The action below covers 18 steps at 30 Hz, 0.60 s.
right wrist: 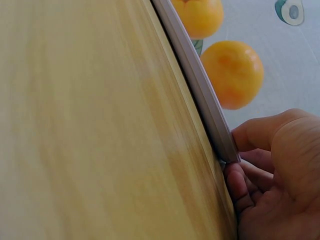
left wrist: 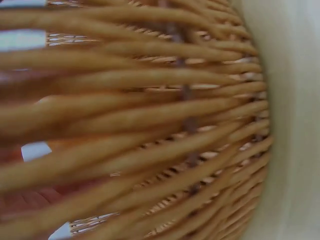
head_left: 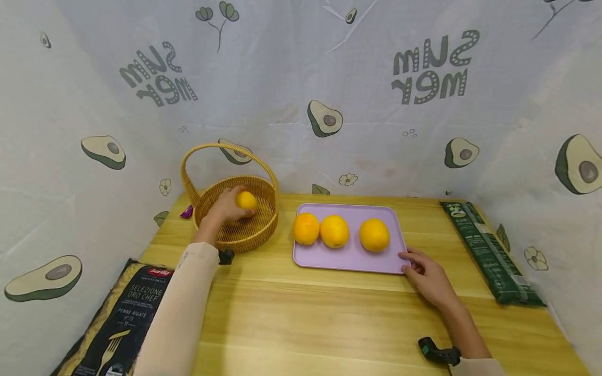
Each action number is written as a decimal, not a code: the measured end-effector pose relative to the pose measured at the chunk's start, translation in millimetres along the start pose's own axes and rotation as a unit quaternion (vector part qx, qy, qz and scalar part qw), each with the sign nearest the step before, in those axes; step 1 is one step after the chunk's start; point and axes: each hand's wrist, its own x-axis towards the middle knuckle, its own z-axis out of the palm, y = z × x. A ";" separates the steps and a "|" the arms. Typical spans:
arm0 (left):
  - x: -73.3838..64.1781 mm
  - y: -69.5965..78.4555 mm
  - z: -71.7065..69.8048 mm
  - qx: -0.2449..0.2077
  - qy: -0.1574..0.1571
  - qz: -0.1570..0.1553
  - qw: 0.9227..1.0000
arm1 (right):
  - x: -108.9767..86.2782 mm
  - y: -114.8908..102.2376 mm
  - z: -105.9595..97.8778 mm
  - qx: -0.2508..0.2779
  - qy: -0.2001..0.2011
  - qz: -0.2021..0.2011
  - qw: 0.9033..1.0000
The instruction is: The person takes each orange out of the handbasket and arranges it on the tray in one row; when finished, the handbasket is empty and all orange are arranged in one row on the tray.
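My left hand point(head_left: 229, 204) grips an orange point(head_left: 246, 200) inside the round wicker basket point(head_left: 247, 243), which has a tall arched handle. Woven strands of the basket point(left wrist: 190, 112) fill most of the left wrist view, and the hand shows only in part through the gaps. At the near right corner of a lilac tray point(head_left: 348, 265), my right hand point(head_left: 429, 277) pinches the rim between thumb and fingers. Three oranges sit on the tray: a left one point(head_left: 305, 228), one beside it point(head_left: 334, 231) and, a little apart, a right one point(head_left: 374, 235).
A black bag of penne pasta point(head_left: 127, 318) lies at the left edge of the wooden table point(head_left: 301, 324). Along the right edge lies a long green packet point(head_left: 491, 250). A small purple wrapped item point(head_left: 187, 212) is left of the basket. Behind hangs a printed cloth point(head_left: 291, 68).
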 end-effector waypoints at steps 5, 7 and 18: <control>0.9 -3.1 9.7 0.010 -0.002 0.009 1.000 | -2.3 0.5 1.5 0.001 -0.004 0.004 1.000; -0.4 -2.8 11.9 0.005 0.003 0.009 1.000 | -3.2 0.0 2.0 0.001 -0.007 0.007 1.000; -7.3 4.7 16.6 -0.011 0.022 0.001 1.000 | -1.6 -3.3 -0.3 -0.009 -0.007 0.013 1.000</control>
